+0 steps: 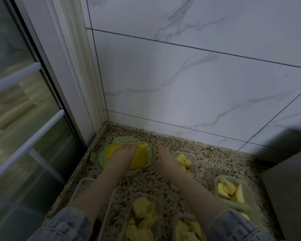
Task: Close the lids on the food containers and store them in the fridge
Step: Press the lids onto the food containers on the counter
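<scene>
A food container with a green clip-on lid (101, 156) and yellow contents sits near the counter's back left corner. My left hand (122, 154) lies flat on top of the lid, fingers pointing to the wall. My right hand (162, 157) rests at the container's right edge, against the side flap (152, 152); its fingers look fairly straight, but the picture is blurred. Several open clear containers of yellow fruit pieces stand nearer me: one behind my right hand (185, 163), one at the right (230, 189), one in front (144, 214) and one at the bottom (188, 229).
The speckled granite counter (214, 157) meets a white marble-tiled wall (189, 87). A glass sliding door with a white frame (42, 94) borders the counter at the left. A grey appliance (288, 188) stands at the right edge. An empty clear container (83, 186) lies under my left forearm.
</scene>
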### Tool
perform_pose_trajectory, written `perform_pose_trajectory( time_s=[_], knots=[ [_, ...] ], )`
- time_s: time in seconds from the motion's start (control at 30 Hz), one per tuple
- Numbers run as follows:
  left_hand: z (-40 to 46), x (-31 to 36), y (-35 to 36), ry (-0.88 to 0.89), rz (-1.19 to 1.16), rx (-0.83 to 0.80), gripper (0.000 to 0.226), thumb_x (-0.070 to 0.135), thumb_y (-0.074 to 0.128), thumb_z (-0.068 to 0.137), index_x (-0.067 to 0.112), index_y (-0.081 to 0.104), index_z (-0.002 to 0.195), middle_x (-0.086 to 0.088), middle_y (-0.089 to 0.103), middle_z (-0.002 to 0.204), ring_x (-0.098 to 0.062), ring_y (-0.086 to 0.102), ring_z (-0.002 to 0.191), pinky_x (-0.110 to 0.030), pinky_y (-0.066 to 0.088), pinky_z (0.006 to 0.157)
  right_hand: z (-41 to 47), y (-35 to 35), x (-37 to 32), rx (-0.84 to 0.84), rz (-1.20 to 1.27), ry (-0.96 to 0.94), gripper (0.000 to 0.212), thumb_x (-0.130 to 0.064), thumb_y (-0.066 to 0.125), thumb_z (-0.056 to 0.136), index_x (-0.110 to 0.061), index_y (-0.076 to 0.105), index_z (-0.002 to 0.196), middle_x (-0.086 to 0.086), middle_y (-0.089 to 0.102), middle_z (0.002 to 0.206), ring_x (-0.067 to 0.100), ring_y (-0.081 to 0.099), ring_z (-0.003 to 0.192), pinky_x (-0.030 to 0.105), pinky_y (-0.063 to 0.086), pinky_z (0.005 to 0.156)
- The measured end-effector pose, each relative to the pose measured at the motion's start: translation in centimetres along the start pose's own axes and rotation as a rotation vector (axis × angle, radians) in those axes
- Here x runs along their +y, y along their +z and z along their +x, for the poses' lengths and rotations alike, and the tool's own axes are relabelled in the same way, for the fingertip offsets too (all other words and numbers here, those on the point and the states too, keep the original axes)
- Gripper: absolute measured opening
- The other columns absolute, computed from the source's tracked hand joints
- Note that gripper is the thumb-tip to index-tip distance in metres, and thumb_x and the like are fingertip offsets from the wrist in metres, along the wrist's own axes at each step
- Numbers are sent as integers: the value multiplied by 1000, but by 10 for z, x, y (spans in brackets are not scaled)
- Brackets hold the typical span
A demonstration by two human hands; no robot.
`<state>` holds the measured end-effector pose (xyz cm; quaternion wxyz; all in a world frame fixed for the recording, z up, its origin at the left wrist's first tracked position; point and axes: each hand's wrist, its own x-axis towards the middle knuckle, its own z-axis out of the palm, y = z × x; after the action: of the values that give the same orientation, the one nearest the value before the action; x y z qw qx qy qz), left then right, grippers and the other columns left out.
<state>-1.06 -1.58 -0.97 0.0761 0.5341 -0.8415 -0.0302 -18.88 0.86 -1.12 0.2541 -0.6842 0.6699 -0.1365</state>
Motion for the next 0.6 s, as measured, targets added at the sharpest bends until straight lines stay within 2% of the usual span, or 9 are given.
perform_pose_trajectory(
  time_s=[0.07, 0.17, 0.2, 0.27, 0.33, 0.37, 0.43, 0.5, 0.6],
  knots=[
    [6, 12, -14, -24, -143, 197, 38, 2, 57, 87, 6, 57, 124, -17, 67, 114, -34, 66, 95, -38, 55, 72, 0, -6, 0, 48, 132, 84, 61, -34, 48, 96, -16, 23, 149, 7, 34, 152, 25, 34, 137, 40, 34, 111],
    [17, 34, -29, -59, -457, 370, 25, 17, 44, 99, 8, 59, 116, -10, 67, 101, -25, 62, 80, -33, 47, 63, -4, -19, 2, 110, 330, 204, 60, -38, 48, 97, -15, 28, 148, 7, 37, 150, 25, 39, 135, 42, 38, 109],
    [20, 44, -32, -71, -579, 392, 24, 20, 43, 99, 8, 59, 113, -8, 66, 99, -21, 59, 78, -32, 46, 64, -8, -24, 4, 125, 382, 216, 57, -40, 46, 97, -14, 31, 146, 8, 42, 147, 26, 45, 130, 41, 42, 105],
    [26, 63, -34, -102, -775, 408, 21, 20, 46, 99, 8, 59, 110, -5, 63, 96, -15, 55, 82, -25, 46, 69, -18, -34, 12, 161, 422, 210, 48, -40, 43, 99, -13, 43, 139, 11, 56, 130, 23, 57, 105, 37, 47, 89],
    [30, 81, -29, -172, -925, 379, 19, 18, 49, 98, 7, 59, 109, -3, 60, 97, -14, 54, 85, -16, 43, 70, -28, -43, 23, 220, 423, 237, 40, -37, 43, 100, -10, 53, 128, 14, 62, 109, 23, 59, 85, 40, 50, 79],
    [32, 89, -25, -223, -989, 357, 18, 18, 51, 97, 7, 59, 108, -4, 60, 98, -15, 54, 86, -16, 44, 71, -33, -47, 29, 248, 433, 266, 38, -35, 45, 99, -8, 56, 124, 16, 63, 105, 28, 60, 85, 44, 52, 79],
    [36, 100, -15, -312, -1069, 291, 18, 17, 55, 95, 5, 60, 108, -9, 61, 101, -18, 55, 87, -28, 49, 77, -40, -53, 41, 299, 454, 321, 35, -30, 49, 98, -7, 60, 121, 19, 65, 104, 35, 62, 89, 51, 52, 79],
    [38, 112, -2, -369, -1050, 168, 23, 18, 59, 93, 5, 60, 112, -11, 62, 106, -21, 55, 90, -32, 48, 82, -47, -56, 55, 348, 418, 376, 31, -25, 48, 99, -5, 63, 118, 19, 67, 104, 32, 62, 86, 47, 54, 79],
    [37, 126, 18, -381, -973, 39, 28, 16, 61, 92, 4, 61, 116, -15, 64, 115, -29, 59, 103, -35, 48, 89, -52, -55, 76, 330, 258, 456, 32, -20, 43, 101, -1, 64, 114, 17, 67, 95, 16, 53, 64, 30, 46, 57]
  ],
)
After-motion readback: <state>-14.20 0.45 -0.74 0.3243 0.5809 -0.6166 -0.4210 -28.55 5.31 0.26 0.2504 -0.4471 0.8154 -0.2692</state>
